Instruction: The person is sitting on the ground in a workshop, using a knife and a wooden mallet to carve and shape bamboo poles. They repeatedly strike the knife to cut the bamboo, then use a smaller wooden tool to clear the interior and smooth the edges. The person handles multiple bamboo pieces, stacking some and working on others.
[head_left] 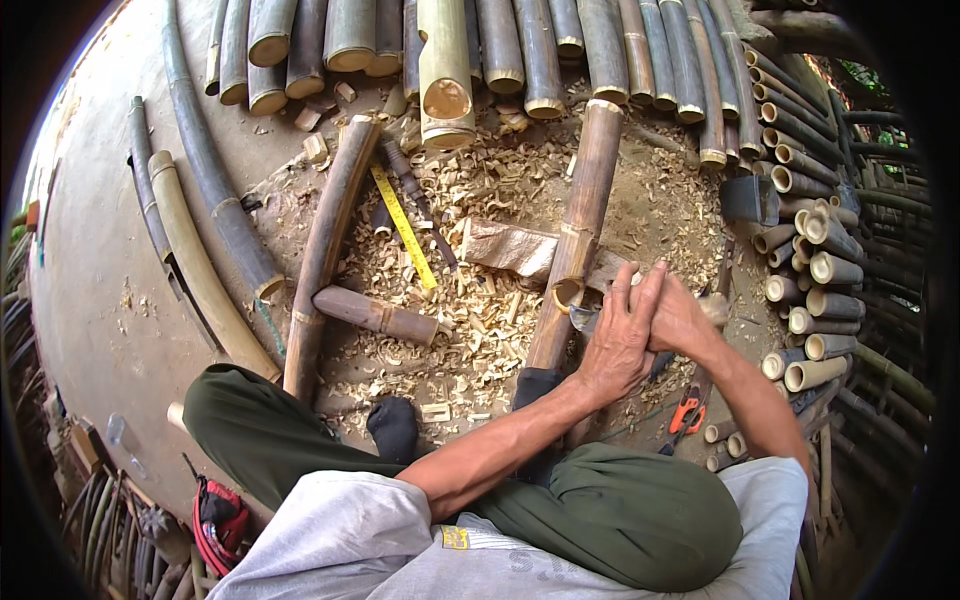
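Both my hands are closed together around a gouge (583, 319) whose curved metal blade shows at an oval hole cut in a brown bamboo pole (585, 205). My left hand (620, 345) is nearer the hole, its fingers pressed against my right hand (682, 315). Most of the handle is hidden by the hands; a pale rounded end (714, 309) shows beyond my right hand. The pole slants away from me across a split wood block (510, 248), its near end by my dark-socked foot (536, 386).
Shavings (480, 335) cover the ground. Left of the work lie a second bamboo pole (325, 250), a short bamboo piece (380, 315), and a yellow ruler (404, 228). An orange-handled tool (687, 414) lies right. Bamboo lengths (500, 45) line the far side; more are stacked right.
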